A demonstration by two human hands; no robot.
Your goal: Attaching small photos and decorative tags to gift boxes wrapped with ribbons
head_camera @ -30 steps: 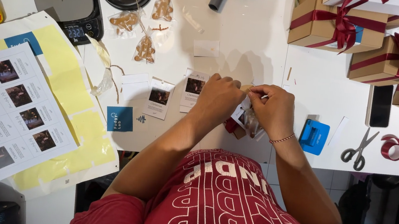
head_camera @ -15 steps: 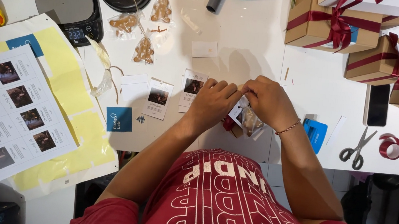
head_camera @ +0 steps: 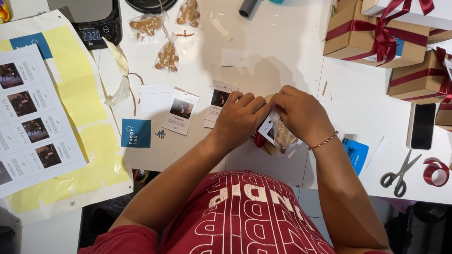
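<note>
At the centre of the frame, your left hand [head_camera: 238,118] and right hand [head_camera: 301,113] both pinched the small cookie bag [head_camera: 282,137] with its tag; tying seemed unfinished, while finished boxes [head_camera: 379,31] waited upper right.

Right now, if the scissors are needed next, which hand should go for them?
Right. The scissors lie on the table's right side, beyond the right hand. The left hand would have to cross over the small bagged packet both hands are holding.
</note>
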